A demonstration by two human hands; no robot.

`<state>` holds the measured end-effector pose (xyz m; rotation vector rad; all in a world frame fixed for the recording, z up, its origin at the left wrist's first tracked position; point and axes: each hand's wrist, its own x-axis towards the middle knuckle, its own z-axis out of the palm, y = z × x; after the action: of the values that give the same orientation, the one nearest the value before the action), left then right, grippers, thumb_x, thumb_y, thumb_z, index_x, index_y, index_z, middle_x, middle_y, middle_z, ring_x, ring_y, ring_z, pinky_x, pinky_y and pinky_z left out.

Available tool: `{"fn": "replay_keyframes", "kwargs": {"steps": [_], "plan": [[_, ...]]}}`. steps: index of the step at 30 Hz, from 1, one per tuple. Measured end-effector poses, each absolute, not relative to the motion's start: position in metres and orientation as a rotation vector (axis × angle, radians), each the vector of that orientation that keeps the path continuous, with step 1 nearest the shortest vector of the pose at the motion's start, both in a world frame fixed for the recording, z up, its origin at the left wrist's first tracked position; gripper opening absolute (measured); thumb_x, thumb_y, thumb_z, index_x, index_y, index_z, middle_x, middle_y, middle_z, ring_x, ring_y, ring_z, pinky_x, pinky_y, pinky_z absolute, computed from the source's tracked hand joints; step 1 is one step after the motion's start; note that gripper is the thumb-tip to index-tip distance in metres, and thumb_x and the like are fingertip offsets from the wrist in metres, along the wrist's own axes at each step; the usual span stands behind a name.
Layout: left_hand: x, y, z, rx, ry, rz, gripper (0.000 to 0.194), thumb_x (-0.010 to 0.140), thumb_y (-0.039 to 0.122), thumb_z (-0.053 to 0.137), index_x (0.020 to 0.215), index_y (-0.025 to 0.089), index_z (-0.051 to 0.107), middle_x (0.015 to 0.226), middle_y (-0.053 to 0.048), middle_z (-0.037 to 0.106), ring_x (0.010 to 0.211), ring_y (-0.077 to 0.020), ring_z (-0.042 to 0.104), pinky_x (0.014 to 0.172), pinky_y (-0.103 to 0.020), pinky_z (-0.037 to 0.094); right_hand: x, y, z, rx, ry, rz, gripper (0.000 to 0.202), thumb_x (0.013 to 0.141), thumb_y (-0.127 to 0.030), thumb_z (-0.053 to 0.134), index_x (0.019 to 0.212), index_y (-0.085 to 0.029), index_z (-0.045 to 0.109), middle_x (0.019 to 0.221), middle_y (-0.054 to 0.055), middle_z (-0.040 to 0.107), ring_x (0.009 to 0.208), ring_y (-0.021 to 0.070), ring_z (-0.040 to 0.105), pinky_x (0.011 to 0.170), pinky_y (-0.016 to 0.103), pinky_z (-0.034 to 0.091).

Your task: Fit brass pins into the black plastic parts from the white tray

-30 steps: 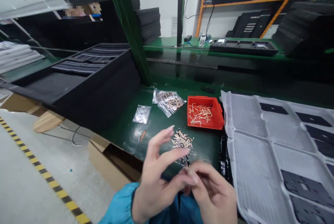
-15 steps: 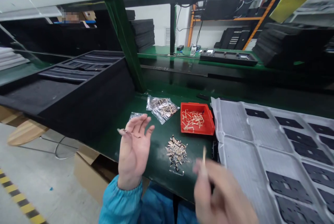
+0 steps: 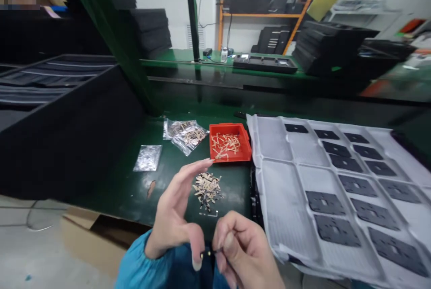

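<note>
My right hand (image 3: 244, 251) is low in front of me, its thumb and fingers pinched on one end of a small dark strip with gold spots (image 3: 208, 252). Close by, my left hand (image 3: 180, 210) is open, with the thumb spread well away from the fingers. The strip's free end meets or nearly meets the left thumb; contact is not certain. Beyond the hands lies a loose pile of small tan-and-black strips (image 3: 208, 188). A red bin (image 3: 248, 151) behind it holds tangled pale strips (image 3: 232, 142).
Clear bags of similar strips (image 3: 189, 140) and another plastic bag (image 3: 147, 158) lie on the green table (image 3: 117, 194). At right, a white compartment tray (image 3: 279, 199) carries several black plates (image 3: 336, 230). A black box (image 3: 77, 132) and slanted green post (image 3: 111, 33) stand left.
My hands have come together low in front of me, and the left has turned from palm-up. A pale strip showed in my right hand; a dark gold-spotted one shows now. The view swung right.
</note>
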<state>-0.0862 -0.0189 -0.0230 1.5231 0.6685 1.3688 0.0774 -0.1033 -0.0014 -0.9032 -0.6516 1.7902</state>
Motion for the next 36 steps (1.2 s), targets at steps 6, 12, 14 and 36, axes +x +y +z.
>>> {"fn": "replay_keyframes", "kwargs": {"steps": [6,12,14,36], "plan": [[-0.085,-0.016,-0.025,1.567,0.624,1.172,0.076,0.079,0.068,0.082,0.143,0.030,0.068,0.135,-0.012,0.073,0.130,-0.0361,0.065,0.117,-0.045,0.051,0.235,-0.110,0.002,-1.858,-1.061,0.175,0.038,0.086,-0.061,0.075,0.097,-0.027,0.064,0.108,0.011,0.072,0.104,0.0294,0.066,0.091,0.045,0.053],[-0.063,-0.017,-0.020,1.537,0.562,1.191,0.054,0.089,0.049,0.084,0.138,0.031,0.072,0.127,-0.010,0.078,0.122,-0.0319,0.071,0.110,-0.040,0.057,0.320,-0.084,-0.025,-2.038,-1.358,0.185,0.043,0.069,-0.063,0.075,0.087,-0.025,0.064,0.086,0.012,0.071,0.095,0.0370,0.062,0.090,0.057,0.046],[-0.056,-0.021,-0.021,1.454,0.599,1.230,0.042,0.094,0.043,0.080,0.133,0.030,0.075,0.121,-0.010,0.079,0.114,-0.0287,0.074,0.105,-0.037,0.059,0.316,-0.089,-0.023,-2.017,-1.345,0.211,0.037,0.071,-0.057,0.075,0.087,-0.026,0.061,0.076,0.006,0.067,0.083,0.0311,0.063,0.082,0.051,0.049],[-0.029,-0.061,-0.018,0.797,0.687,1.020,0.031,0.101,0.031,0.073,0.129,0.017,0.074,0.087,-0.004,0.082,0.072,-0.0146,0.080,0.069,-0.019,0.069,0.120,-0.093,0.008,-1.463,-1.023,0.917,0.014,0.094,-0.036,0.077,0.086,-0.025,0.072,0.111,0.006,0.070,0.103,0.0163,0.075,0.088,0.021,0.062]]}}
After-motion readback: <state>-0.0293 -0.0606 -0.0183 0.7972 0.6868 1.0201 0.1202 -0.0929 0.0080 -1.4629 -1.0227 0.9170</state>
